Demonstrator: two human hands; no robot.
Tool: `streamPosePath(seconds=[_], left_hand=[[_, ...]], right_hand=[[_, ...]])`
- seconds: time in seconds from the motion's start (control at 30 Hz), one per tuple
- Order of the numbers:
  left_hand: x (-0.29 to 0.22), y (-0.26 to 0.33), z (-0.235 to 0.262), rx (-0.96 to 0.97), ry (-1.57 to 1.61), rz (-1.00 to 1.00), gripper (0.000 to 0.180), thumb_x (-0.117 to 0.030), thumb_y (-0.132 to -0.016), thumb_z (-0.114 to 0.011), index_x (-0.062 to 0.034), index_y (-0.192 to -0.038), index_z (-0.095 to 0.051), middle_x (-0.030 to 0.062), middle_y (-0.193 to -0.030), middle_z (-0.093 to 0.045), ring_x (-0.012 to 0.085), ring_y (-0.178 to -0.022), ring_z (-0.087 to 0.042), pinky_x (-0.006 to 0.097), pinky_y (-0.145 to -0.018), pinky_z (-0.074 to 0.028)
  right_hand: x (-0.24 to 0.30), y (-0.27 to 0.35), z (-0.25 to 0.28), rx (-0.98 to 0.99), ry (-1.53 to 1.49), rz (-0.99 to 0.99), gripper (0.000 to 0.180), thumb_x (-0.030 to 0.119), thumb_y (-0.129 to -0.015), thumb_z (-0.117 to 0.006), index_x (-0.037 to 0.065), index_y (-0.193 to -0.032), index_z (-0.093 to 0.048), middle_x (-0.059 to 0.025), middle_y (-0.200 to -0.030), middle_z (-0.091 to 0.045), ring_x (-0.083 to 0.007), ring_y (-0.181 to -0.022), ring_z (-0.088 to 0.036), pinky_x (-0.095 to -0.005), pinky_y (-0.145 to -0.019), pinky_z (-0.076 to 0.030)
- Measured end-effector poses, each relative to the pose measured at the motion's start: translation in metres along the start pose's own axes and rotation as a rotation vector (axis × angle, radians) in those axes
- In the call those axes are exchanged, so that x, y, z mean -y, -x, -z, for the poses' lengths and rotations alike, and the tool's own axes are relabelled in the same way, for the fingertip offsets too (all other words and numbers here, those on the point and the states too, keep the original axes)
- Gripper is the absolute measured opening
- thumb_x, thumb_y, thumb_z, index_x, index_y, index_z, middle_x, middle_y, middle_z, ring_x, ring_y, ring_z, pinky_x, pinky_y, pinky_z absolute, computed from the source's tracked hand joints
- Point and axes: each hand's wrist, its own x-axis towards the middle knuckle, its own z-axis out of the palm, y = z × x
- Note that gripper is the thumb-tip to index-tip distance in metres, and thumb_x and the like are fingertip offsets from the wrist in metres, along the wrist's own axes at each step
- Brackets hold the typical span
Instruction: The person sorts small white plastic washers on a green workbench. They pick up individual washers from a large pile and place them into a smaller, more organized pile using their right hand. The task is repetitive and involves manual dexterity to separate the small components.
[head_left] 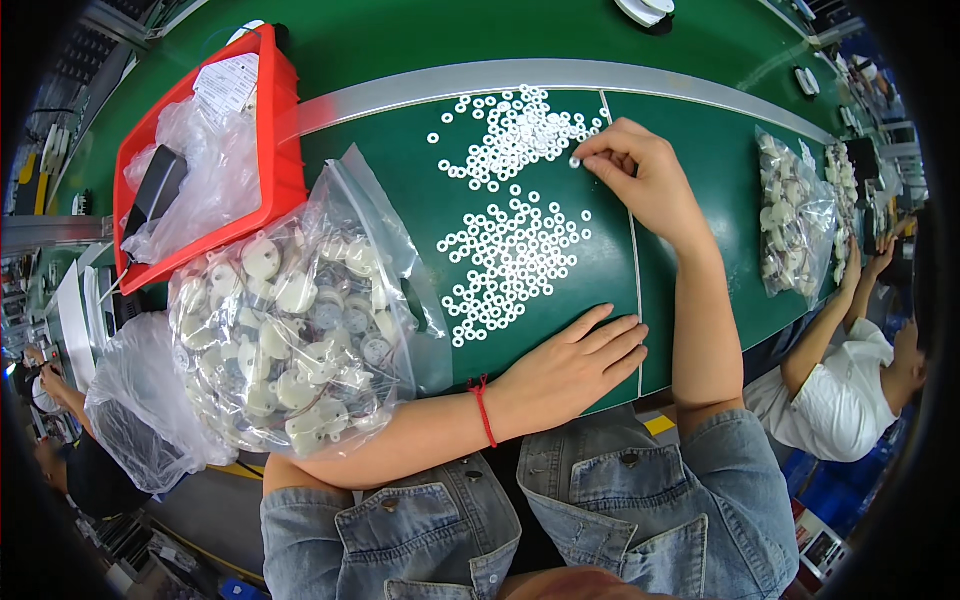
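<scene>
Small white ring-shaped washers lie on the green tabletop in two loose groups, a far heap (515, 140) and a nearer spread (515, 255). At the right end of the far heap, my right hand (645, 180) pinches thumb and forefinger together, with one white washer (575, 162) at the fingertips. My left hand (590, 362) rests flat by the table's near edge, fingers stretched out and holding nothing. A red cord bracelet circles the left wrist. Beside the left forearm bulges a clear plastic bag (290, 340) full of off-white round plastic parts.
A red bin (285, 150) at the far left holds crumpled clear plastic, a paper and a black object. Another clear bag of off-white parts (790, 215) lies at the right, near a co-worker in a white shirt (835, 385). A metal rail (400, 95) crosses the table's far side.
</scene>
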Motion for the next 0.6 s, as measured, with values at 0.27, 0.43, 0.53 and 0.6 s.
streamPosePath(seconds=[0.27,0.43,0.53,0.6], left_hand=[[0.000,0.000,-0.001,-0.009,-0.006,0.000,0.045,-0.017,-0.095,-0.058,-0.0054,-0.138,-0.061,0.0117,-0.151,-0.055,0.0245,-0.144,-0.048,0.046,-0.124,-0.031],[0.001,0.001,-0.004,-0.018,-0.009,-0.007,0.046,-0.016,-0.094,-0.058,-0.0050,-0.138,-0.061,0.0123,-0.150,-0.056,0.0255,-0.144,-0.047,0.046,-0.124,-0.031],[0.000,0.001,-0.002,-0.023,-0.004,-0.014,0.046,-0.015,-0.093,-0.058,-0.0044,-0.138,-0.061,0.0127,-0.150,-0.055,0.0262,-0.145,-0.046,0.046,-0.124,-0.031],[0.000,0.002,-0.003,-0.029,-0.002,-0.009,0.047,-0.015,-0.093,-0.059,-0.0041,-0.138,-0.061,0.0130,-0.150,-0.055,0.0264,-0.146,-0.046,0.047,-0.124,-0.030]], right_hand=[[0.002,0.004,-0.002,0.163,-0.039,0.073,0.010,0.001,-0.090,-0.073,0.003,-0.099,-0.077,-0.0040,-0.083,-0.064,-0.0115,-0.069,-0.053,-0.0285,-0.062,-0.045],[0.024,0.004,-0.019,0.089,-0.106,0.135,0.011,0.000,-0.091,-0.070,0.001,-0.101,-0.075,-0.0067,-0.090,-0.065,-0.0161,-0.076,-0.061,-0.0299,-0.066,-0.048],[0.021,0.004,-0.038,0.045,-0.021,0.277,0.011,-0.001,-0.092,-0.068,0.001,-0.102,-0.074,-0.0093,-0.092,-0.065,-0.0212,-0.078,-0.062,-0.0319,-0.069,-0.050],[0.025,0.004,-0.042,0.076,-0.014,0.258,0.012,-0.002,-0.092,-0.067,0.000,-0.103,-0.073,-0.0113,-0.092,-0.064,-0.0237,-0.078,-0.062,-0.0332,-0.068,-0.050]])
